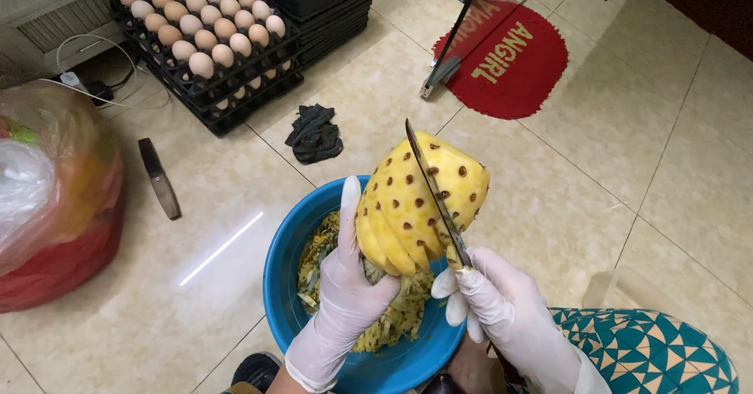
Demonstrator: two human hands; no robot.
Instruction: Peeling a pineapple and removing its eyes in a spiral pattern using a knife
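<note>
Peeled pineapple [416, 202] in left hand [349, 292] grip — knife [433, 190] handle hidden inside closed right hand [490, 296] — over blue basin [282, 260].

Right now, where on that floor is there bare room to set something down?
Bare tile lies right of the pineapple, below the red mat, and between bag and basin. It is crowded around the egg trays, dark rag and cables.

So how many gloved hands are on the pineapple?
2: the left hand grips the pineapple from its left side, and the right hand holds the knife against it from below right.
</note>
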